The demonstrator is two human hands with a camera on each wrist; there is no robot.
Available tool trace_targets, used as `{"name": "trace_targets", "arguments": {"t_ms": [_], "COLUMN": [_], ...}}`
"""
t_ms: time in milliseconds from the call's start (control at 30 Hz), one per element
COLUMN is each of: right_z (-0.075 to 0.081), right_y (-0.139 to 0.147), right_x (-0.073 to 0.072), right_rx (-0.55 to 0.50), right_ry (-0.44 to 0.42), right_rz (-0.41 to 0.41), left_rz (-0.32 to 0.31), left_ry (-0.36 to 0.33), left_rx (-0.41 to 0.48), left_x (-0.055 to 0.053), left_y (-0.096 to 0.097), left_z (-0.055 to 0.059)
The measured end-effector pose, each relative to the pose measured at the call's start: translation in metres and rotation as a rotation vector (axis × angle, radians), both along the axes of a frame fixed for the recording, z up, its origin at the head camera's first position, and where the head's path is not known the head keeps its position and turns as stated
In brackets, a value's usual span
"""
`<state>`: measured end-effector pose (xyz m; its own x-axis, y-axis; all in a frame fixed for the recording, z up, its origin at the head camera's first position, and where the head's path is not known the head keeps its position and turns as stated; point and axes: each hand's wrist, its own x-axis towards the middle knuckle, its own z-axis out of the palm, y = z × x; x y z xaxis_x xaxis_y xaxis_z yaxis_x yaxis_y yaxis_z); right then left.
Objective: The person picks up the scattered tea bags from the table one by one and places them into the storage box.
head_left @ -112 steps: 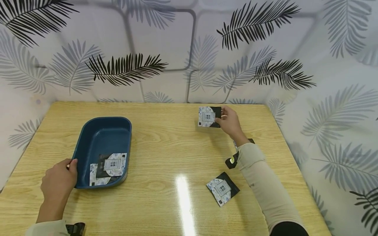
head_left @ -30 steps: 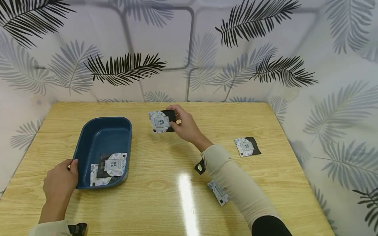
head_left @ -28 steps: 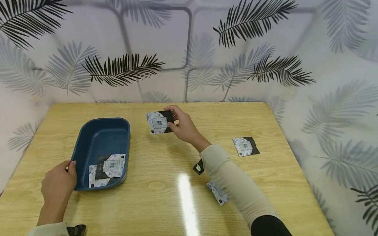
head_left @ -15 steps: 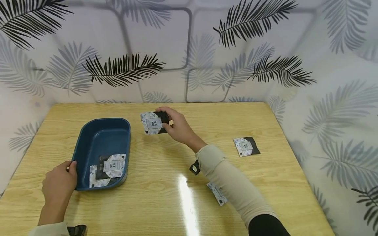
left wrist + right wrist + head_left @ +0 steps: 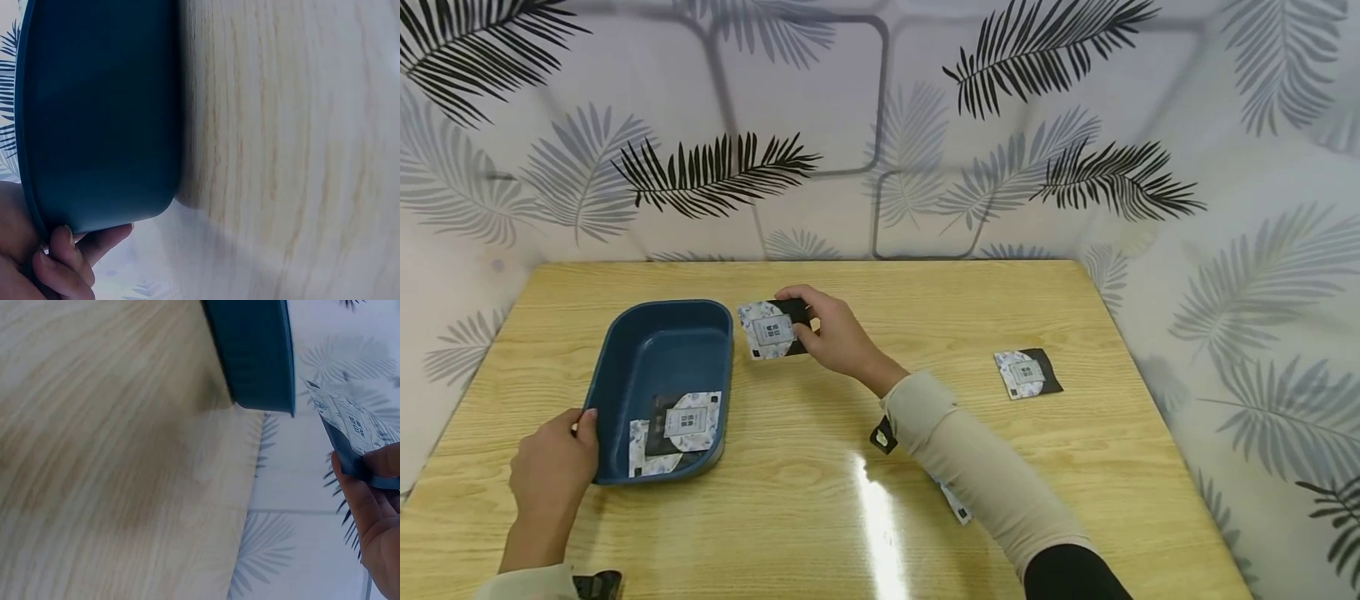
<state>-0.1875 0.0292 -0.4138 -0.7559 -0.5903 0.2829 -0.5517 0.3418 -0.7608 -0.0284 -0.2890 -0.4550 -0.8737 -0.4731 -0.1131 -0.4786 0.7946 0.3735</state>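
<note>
My left hand [image 5: 553, 458] grips the near left rim of a dark blue plastic tub [image 5: 658, 358]; in the left wrist view its fingers curl under the rim against the tub's wall [image 5: 100, 112]. Two flat black-and-white sachets [image 5: 687, 421] lie overlapped at the near end inside the tub. Raised over the table, my right hand [image 5: 838, 337] pinches another such sachet [image 5: 767, 330] by its black end, thumb on the printed face. The white patterned end points left, close to the tub's right rim. From the right wrist, this sachet [image 5: 353, 425] appears above the tabletop, near the tub's corner.
One sachet [image 5: 1027, 372] lies on the right side of the wooden table [image 5: 790, 517]. Another sachet [image 5: 955, 502] shows only partly beneath the right forearm. A wall covering with leaf prints [image 5: 722, 175] stands behind the table and along its sides.
My right hand has carried the pinched sachet leftward from the back right of the table to beside the tub. My left hand and the tub have stayed in place.
</note>
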Motion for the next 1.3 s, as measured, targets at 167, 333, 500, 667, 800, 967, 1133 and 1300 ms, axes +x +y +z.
{"name": "trace_targets", "arguments": {"t_ms": [167,333,500,667,800,967,1133,1300], "right_z": [-0.002,-0.001,-0.001,-0.001,0.000,-0.004,-0.006,-0.006], "right_y": [-0.008,-0.016,-0.023,-0.034,-0.044,-0.055,-0.058,-0.060], "right_x": [0.005,0.006,0.007,0.011,0.014,0.015,0.013,0.010], "right_rx": [0.013,0.016,0.005,0.008,0.002,0.027,0.027,0.013], "right_ry": [0.006,0.039,0.048,0.079,0.087,0.104,0.150,0.173], "right_rz": [0.029,0.054,0.057,0.059,0.072,0.080,0.050,0.041], "left_rz": [-0.004,-0.004,-0.005,-0.001,-0.005,0.014,0.026,0.048], "left_ry": [-0.011,-0.001,0.016,0.016,0.028,0.036,0.047,0.040], "left_rx": [0.000,-0.001,0.014,0.016,0.009,0.008,0.004,0.010], "left_x": [-0.001,-0.002,-0.003,-0.002,-0.001,0.000,-0.002,-0.006], "left_y": [-0.002,-0.002,0.002,0.003,0.001,0.001,0.007,0.013], "left_z": [0.000,-0.003,-0.003,-0.001,-0.002,-0.002,-0.002,-0.003]}}
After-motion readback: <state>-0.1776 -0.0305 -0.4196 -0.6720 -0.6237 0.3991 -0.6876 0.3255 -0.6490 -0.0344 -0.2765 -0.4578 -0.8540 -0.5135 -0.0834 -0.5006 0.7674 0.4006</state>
